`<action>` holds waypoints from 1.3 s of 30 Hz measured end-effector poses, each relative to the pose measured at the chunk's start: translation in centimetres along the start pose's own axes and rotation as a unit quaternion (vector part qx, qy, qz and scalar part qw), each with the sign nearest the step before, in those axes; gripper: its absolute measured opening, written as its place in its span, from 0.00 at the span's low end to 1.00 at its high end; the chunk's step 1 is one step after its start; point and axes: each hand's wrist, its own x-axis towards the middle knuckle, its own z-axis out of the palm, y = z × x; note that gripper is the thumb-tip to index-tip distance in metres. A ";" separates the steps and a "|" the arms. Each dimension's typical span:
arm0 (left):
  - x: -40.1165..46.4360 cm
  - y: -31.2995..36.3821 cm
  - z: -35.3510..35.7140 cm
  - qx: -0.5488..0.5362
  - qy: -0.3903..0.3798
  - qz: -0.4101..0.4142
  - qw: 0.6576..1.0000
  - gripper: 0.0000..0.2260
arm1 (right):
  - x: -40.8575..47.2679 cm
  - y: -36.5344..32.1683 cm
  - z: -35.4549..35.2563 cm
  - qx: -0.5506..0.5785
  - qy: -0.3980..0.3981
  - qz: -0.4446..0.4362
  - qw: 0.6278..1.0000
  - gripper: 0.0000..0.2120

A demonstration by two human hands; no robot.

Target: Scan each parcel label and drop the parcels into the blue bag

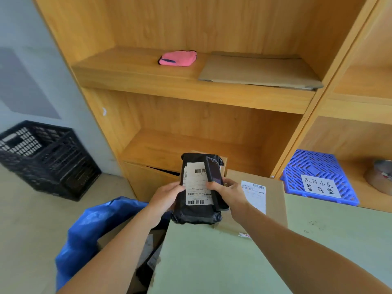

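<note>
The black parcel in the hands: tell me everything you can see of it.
The black parcel is a soft, wrinkled plastic mailer, held lengthwise above the table edge. A white label with barcodes near both ends faces the camera. The left hand grips its left side; the right hand holds a dark scanner over its right edge.

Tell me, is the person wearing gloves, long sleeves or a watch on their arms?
No. The left hand and right hand are both bare, with no gloves. No sleeves show on either forearm up to the picture's edge. I see no watch, bracelet or ring on the parts in view.
</note>
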 end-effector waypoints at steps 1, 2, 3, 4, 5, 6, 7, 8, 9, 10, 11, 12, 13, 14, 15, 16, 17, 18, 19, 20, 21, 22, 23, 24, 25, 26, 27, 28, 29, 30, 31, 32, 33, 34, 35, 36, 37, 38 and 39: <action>-0.3 -0.5 -1.2 -0.007 0.020 -0.005 1.000 0.08 | -0.1 0.0 1.4 -0.008 -0.009 -0.005 1.000 0.33; -0.7 -0.9 -2.3 -0.017 0.033 -0.009 0.999 0.08 | -0.1 0.0 2.7 -0.012 -0.020 -0.007 1.000 0.33; -1.0 -1.5 -3.6 -0.029 0.042 -0.016 0.999 0.07 | -0.2 0.2 4.3 -0.023 -0.035 -0.008 0.999 0.34; -1.4 -2.3 -5.1 -0.042 0.052 -0.024 0.997 0.06 | -0.3 0.4 6.1 -0.036 -0.049 -0.006 0.998 0.35; -1.8 -2.8 -6.1 -0.052 0.060 -0.031 0.996 0.06 | -0.3 0.6 7.3 -0.046 -0.058 -0.005 0.997 0.35; -2.0 -3.5 -7.1 -0.062 0.074 -0.038 0.995 0.05 | -0.2 1.0 8.7 -0.053 -0.068 -0.004 0.996 0.35; -2.3 -4.1 -8.4 -0.070 0.091 -0.049 0.992 0.05 | -0.3 1.3 10.3 -0.060 -0.078 -0.002 0.995 0.36; -2.5 -4.7 -9.5 -0.076 0.107 -0.061 0.990 0.05 | -0.4 1.7 11.7 -0.064 -0.087 -0.001 0.994 0.39; -2.8 -5.3 -10.5 -0.084 0.122 -0.073 0.986 0.04 | -0.4 2.1 13.1 -0.067 -0.098 -0.002 0.993 0.42; -2.7 -6.1 -11.6 -0.096 0.137 -0.085 0.982 0.03 | -0.4 2.5 14.4 -0.070 -0.106 0.001 0.992 0.45; -2.8 -6.8 -12.3 -0.107 0.147 -0.099 0.978 0.04 | -0.5 3.0 15.4 -0.074 -0.111 0.008 0.991 0.46; -2.7 -7.8 -13.2 -0.119 0.153 -0.113 0.975 0.07 | -0.6 3.4 16.5 -0.076 -0.119 0.017 0.990 0.45; -2.5 -8.6 -13.8 -0.122 0.156 -0.128 0.972 0.11 | -0.7 3.8 17.2 -0.077 -0.125 0.024 0.989 0.42; -2.2 -9.5 -14.3 -0.124 0.154 -0.133 0.971 0.13 | -0.7 4.4 17.9 -0.078 -0.129 0.032 0.988 0.38; -2.0 -10.3 -14.9 -0.124 0.157 -0.141 0.969 0.13 | -0.7 4.9 18.6 -0.083 -0.131 0.043 0.987 0.37; -1.7 -10.8 -15.1 -0.126 0.158 -0.148 0.968 0.10 | -0.5 5.5 19.2 -0.091 -0.131 0.050 0.986 0.36; -1.4 -11.5 -15.3 -0.124 0.165 -0.159 0.965 0.08 | -0.4 6.1 19.7 -0.093 -0.134 0.055 0.985 0.34; -1.1 -12.3 -15.6 -0.119 0.172 -0.167 0.964 0.07 | -0.3 6.8 20.1 -0.097 -0.137 0.060 0.984 0.33; -0.8 -13.1 -15.8 -0.113 0.179 -0.174 0.962 0.08 | -0.3 7.4 20.5 -0.102 -0.136 0.068 0.983 0.31; -0.5 -13.9 -15.9 -0.107 0.180 -0.177 0.962 0.10 | -0.1 7.9 20.7 -0.112 -0.136 0.076 0.981 0.29; -0.3 -14.6 -16.0 -0.101 0.179 -0.176 0.963 0.13 | 0.0 8.4 20.9 -0.124 -0.135 0.081 0.980 0.26; -0.2 -15.1 -16.0 -0.097 0.179 -0.167 0.965 0.14 | 0.0 8.7 20.9 -0.136 -0.136 0.082 0.978 0.23; -0.3 -15.4 -16.0 -0.092 0.181 -0.160 0.966 0.16 | 0.2 9.0 21.0 -0.148 -0.135 0.084 0.976 0.20; -0.3 -15.5 -16.0 -0.081 0.187 -0.152 0.967 0.19 | 0.4 9.5 21.0 -0.164 -0.132 0.082 0.974 0.19; -0.4 -15.5 -16.1 -0.066 0.199 -0.145 0.967 0.21 | 0.5 9.9 20.9 -0.181 -0.128 0.081 0.972 0.20; -0.3 -15.6 -16.1 -0.053 0.215 -0.130 0.966 0.22 | 0.7 10.2 20.8 -0.194 -0.126 0.078 0.970 0.21; -0.3 -15.7 -16.1 -0.045 0.228 -0.120 0.965 0.22 | 0.8 10.5 20.6 -0.202 -0.123 0.078 0.968 0.21; -0.1 -15.9 -16.1 -0.037 0.242 -0.106 0.964 0.22 | 0.9 10.8 20.3 -0.208 -0.122 0.077 0.967 0.22; -0.2 -15.8 -16.0 -0.028 0.252 -0.095 0.963 0.20 | 1.1 10.9 20.1 -0.212 -0.120 0.077 0.967 0.22; -0.2 -15.9 -15.8 -0.023 0.260 -0.085 0.962 0.18 | 1.3 11.0 19.7 -0.214 -0.121 0.076 0.966 0.22; 0.1 -15.9 -15.7 -0.025 0.266 -0.087 0.960 0.13 | 1.4 10.9 19.4 -0.213 -0.119 0.075 0.967 0.22; -0.1 -15.5 -15.4 -0.027 0.274 -0.089 0.957 0.08 | 1.5 10.7 19.1 -0.213 -0.116 0.073 0.967 0.23; -0.2 -14.8 -15.1 -0.033 0.280 -0.102 0.954 0.10 | 1.5 10.5 18.8 -0.214 -0.112 0.068 0.968 0.25; -0.4 -14.1 -14.7 -0.036 0.280 -0.107 0.953 0.11 | 1.6 10.4 18.5 -0.219 -0.109 0.061 0.968 0.26; -0.3 -13.7 -14.4 -0.026 0.277 -0.108 0.954 0.14 | 1.6 10.1 18.1 -0.226 -0.107 0.052 0.967 0.28; -0.3 -13.3 -14.0 -0.017 0.278 -0.104 0.955 0.16 | 1.7 9.7 17.7 -0.237 -0.108 0.041 0.965 0.30; -0.1 -13.2 -13.7 -0.006 0.277 -0.099 0.956 0.17 | 1.6 9.2 17.4 -0.252 -0.110 0.028 0.961 0.31; 0.1 -12.8 -13.3 0.002 0.272 -0.086 0.958 0.15 | 1.8 8.7 16.7 -0.266 -0.111 0.013 0.957 0.31; 0.4 -12.8 -13.0 0.009 0.267 -0.077 0.961 0.15 | 1.8 8.0 16.2 -0.283 -0.114 -0.003 0.952 0.30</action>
